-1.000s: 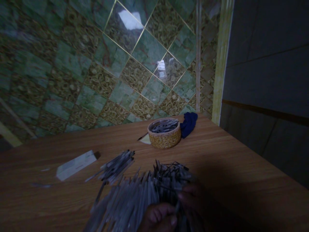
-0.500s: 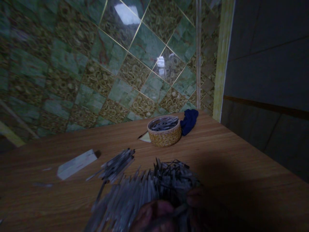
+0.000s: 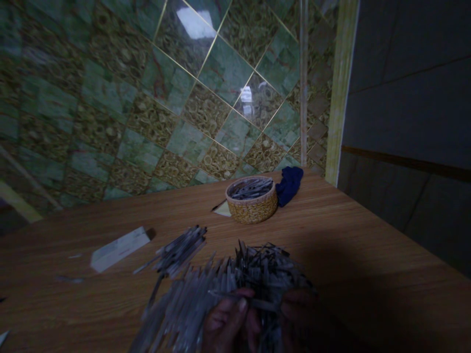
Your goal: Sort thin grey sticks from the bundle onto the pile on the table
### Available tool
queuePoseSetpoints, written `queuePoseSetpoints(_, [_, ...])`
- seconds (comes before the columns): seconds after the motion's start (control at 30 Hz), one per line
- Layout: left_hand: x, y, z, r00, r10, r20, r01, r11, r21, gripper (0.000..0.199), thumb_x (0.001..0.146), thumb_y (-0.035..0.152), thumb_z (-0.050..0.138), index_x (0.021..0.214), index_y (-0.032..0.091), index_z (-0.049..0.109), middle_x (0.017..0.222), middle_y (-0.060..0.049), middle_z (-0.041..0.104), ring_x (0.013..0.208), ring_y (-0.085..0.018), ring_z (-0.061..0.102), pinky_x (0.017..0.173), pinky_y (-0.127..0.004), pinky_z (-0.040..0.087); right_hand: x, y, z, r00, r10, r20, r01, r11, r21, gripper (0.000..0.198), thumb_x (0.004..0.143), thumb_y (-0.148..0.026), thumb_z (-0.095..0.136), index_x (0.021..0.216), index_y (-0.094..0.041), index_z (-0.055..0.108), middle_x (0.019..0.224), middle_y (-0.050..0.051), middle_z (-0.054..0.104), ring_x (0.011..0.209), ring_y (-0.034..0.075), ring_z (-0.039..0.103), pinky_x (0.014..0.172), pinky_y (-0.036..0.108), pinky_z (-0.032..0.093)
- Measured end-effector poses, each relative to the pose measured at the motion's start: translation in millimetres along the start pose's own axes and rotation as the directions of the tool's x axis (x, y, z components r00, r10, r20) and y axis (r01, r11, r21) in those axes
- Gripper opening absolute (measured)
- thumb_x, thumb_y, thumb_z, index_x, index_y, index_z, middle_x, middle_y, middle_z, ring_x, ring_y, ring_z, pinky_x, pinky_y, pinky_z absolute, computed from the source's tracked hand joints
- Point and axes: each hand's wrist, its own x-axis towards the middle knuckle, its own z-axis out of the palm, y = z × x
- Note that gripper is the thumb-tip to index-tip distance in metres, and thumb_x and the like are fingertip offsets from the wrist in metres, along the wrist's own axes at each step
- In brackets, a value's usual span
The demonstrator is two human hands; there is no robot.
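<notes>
In the head view my left hand [image 3: 226, 321] is closed, thumb and fingers pinching a slim grey pen-like stick [image 3: 263, 305]. Its pale pointed tip sticks out to the left. At the stick's other end is my right hand [image 3: 300, 306], deep in shadow, its fingers seeming to close on that end. Under and behind both hands lies a tangled heap of similar dark thin sticks [image 3: 270, 262]. Left of the heap, many pale sticks [image 3: 187, 299] lie side by side in a row. Dim light hides what exactly the sticks are.
A smaller bundle of sticks [image 3: 182, 250] lies beyond the row. Farther back stand a round woven basket [image 3: 253, 211] full of sticks and a dark blue cloth [image 3: 290, 184]. A long white box [image 3: 119, 249] rests at left on the wooden table [image 3: 368, 235]. A tiled wall rises behind.
My left hand has turned and risen slightly, and the stick between my hands now shows more plainly, its tip pointing left. The things on the table look unmoved.
</notes>
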Motion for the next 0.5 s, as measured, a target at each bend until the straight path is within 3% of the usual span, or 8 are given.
queuePoseSetpoints(0.3, [2.3,-2.0,-2.0,0.996,0.029,-0.079,-0.026,0.999,0.031,0.032,0.063,0.041,0.072,0.077,0.013,0.064,0.038,0.003,0.054,0.032,-0.006,0.041,0.040,-0.017,0.029,-4.9,-11.6,12.8,0.992,0.035,-0.125,-0.061,0.977,-0.205,0.026,0.064,-0.038,0.060,0.069,-0.014,0.054,0.047,-0.001,0.060,0.033,0.007,0.047,0.037,0.017,0.029])
queuePoseSetpoints(0.5, [2.5,-1.3,-0.8,0.997,0.021,-0.070,-0.019,0.999,0.040,0.033,0.061,0.041,0.074,0.076,0.013,0.063,0.039,0.002,0.055,0.032,-0.005,0.039,0.040,-0.016,0.028,-4.1,-7.8,17.0,0.979,0.083,-0.188,-0.109,0.985,-0.134,0.051,0.065,-0.065,0.049,0.061,-0.014,0.052,0.039,0.000,0.053,0.031,0.008,0.045,0.035,0.017,0.026])
